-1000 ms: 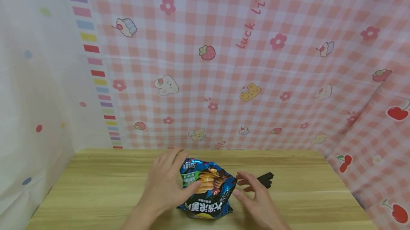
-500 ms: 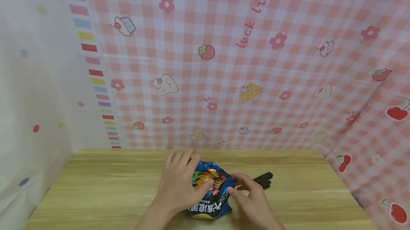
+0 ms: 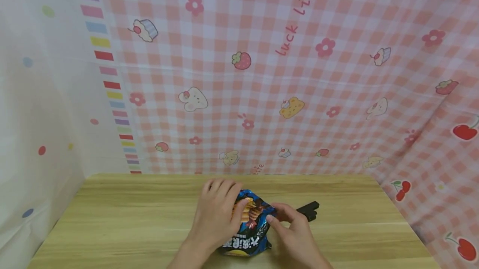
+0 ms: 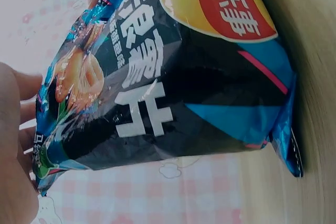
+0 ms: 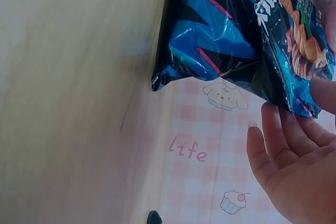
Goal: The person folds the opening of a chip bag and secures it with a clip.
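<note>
A shiny black and blue bag of potato chips (image 3: 245,238) stands on the table, its printed front facing up towards me. My left hand (image 3: 215,217) holds the bag's upper left, thumb over the printed chips and the other fingers round the far side. At the upper right corner, my right hand (image 3: 295,231) pinches the bag between thumb and fingers. In the left wrist view, the bag's lower end rests at the wooden surface and its front bulges. The right wrist view shows the right fingers (image 5: 286,135) behind the corner and the thumb in front.
A small black object (image 3: 309,211) lies on the wooden table (image 3: 123,219), just beyond the right hand. Behind the table hangs a pink checked cloth (image 3: 239,94), with a white dotted cloth (image 3: 45,115) at the left and a cherry-printed one at the right.
My left hand has slid right, further over the bag, and the bag's left side has drawn inward. The right hand has shifted slightly left and closed onto the corner.
</note>
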`<state>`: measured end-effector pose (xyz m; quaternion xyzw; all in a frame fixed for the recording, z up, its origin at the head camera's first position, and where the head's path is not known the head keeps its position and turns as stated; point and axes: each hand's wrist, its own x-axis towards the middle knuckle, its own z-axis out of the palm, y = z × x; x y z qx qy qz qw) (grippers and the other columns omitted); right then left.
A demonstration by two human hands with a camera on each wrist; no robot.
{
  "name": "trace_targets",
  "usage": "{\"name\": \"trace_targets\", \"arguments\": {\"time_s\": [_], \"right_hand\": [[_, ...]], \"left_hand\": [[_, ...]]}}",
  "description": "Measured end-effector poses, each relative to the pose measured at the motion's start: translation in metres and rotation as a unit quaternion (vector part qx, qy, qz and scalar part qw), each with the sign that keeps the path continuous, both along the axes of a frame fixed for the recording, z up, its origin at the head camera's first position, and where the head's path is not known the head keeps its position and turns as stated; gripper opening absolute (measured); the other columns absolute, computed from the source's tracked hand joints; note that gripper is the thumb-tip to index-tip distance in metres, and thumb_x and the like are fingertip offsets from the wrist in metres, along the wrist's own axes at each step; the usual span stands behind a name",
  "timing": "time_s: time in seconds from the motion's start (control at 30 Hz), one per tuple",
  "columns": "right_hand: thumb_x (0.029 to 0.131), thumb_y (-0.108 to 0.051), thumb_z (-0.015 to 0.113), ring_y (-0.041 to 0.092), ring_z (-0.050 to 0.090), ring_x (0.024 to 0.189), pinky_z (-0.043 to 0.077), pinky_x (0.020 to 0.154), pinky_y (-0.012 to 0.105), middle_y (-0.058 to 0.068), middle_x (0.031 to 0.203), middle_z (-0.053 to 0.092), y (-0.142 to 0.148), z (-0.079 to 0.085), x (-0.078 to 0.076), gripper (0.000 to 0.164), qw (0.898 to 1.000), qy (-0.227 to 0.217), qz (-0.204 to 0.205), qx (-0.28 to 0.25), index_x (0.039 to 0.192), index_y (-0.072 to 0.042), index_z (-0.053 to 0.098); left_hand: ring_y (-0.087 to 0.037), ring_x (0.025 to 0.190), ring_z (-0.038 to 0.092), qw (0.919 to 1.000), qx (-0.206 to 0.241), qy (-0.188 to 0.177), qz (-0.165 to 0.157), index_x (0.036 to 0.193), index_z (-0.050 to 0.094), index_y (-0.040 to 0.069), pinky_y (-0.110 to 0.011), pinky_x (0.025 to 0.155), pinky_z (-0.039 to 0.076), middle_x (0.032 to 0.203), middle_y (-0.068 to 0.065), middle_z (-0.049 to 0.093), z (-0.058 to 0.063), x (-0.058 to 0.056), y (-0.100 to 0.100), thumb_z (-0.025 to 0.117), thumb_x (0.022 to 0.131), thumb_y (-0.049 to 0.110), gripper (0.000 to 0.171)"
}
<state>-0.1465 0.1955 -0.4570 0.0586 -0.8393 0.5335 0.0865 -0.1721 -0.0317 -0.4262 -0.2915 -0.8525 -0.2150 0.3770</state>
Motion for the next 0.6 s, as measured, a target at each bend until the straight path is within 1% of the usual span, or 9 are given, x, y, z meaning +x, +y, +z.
{"name": "trace_targets", "arguments": {"time_s": [0.13,0.3,0.43,0.6], "right_hand": [[0.095,-0.007,0.077,0.012,0.070,0.091,0.056,0.086,0.031,-0.005,0.102,0.076,0.0018,-0.0011,-0.0008,0.016,1.000,0.016,-0.009,0.002,0.110,-0.013,0.077],[0.096,-0.008,0.076,0.010,0.070,0.090,0.055,0.086,0.030,-0.004,0.099,0.076,0.0035,-0.0005,-0.0018,0.012,1.000,0.014,-0.014,0.005,0.107,-0.013,0.078],[0.096,-0.012,0.077,0.009,0.069,0.088,0.055,0.085,0.029,-0.001,0.096,0.077,0.0041,-0.0009,-0.0025,0.006,1.000,0.014,-0.014,0.007,0.102,-0.013,0.078],[0.095,-0.008,0.077,0.009,0.069,0.087,0.055,0.085,0.029,-0.002,0.093,0.076,0.0060,-0.0023,-0.0036,0.007,1.000,0.016,-0.005,0.008,0.096,-0.015,0.078]], "left_hand": [[-0.027,0.100,0.065,0.9999,0.012,-0.002,0.003,0.111,0.074,0.008,-0.048,0.091,0.050,0.105,-0.006,0.072,0.0000,-0.0002,0.0015,0.062,0.102,0.023,0.021],[-0.026,0.099,0.064,0.9997,0.023,-0.006,-0.002,0.110,0.074,0.009,-0.047,0.090,0.050,0.103,-0.004,0.071,0.0009,-0.0005,0.0030,0.061,0.103,0.020,0.019],[-0.026,0.099,0.064,0.9997,0.024,-0.006,-0.005,0.110,0.074,0.009,-0.046,0.091,0.050,0.103,-0.004,0.071,0.0009,-0.0012,0.0034,0.062,0.102,0.019,0.018],[-0.025,0.098,0.064,0.9994,0.031,-0.009,-0.007,0.109,0.075,0.010,-0.046,0.091,0.050,0.102,-0.003,0.071,0.0012,-0.0014,0.0040,0.066,0.102,0.019,0.015]]}}
